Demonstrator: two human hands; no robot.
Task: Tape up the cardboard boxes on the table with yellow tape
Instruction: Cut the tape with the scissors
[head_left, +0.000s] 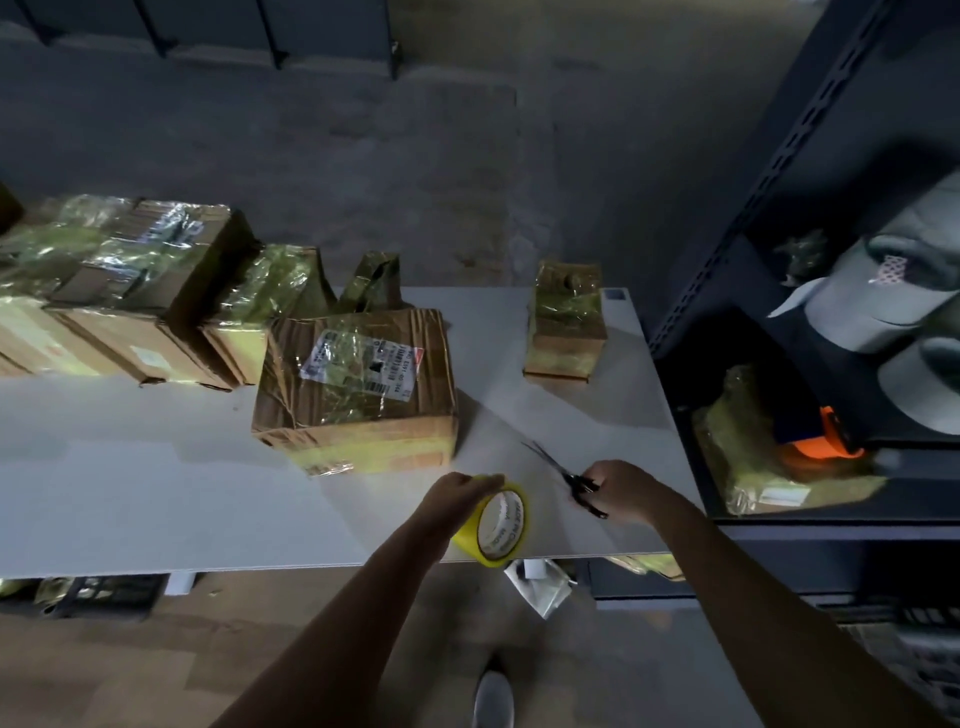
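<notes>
My left hand (460, 499) grips a roll of yellow tape (501, 525) at the front edge of the white table (156, 493). My right hand (621, 491) holds black scissors (563, 475), blades pointing away to the left. Just beyond both hands stands a cardboard box (358, 389) with a white label, wrapped in yellowish tape. A small taped box (566, 322) stands alone at the far right of the table. Several more taped boxes (130, 291) are stacked along the far left.
A dark metal shelf unit (779, 208) stands close to the table's right side, holding grey rolls (883, 306), a wrapped parcel (748, 457) and an orange object (826, 441). Crumpled packaging (540, 587) hangs below the table's front edge. My shoe (493, 696) shows on the floor.
</notes>
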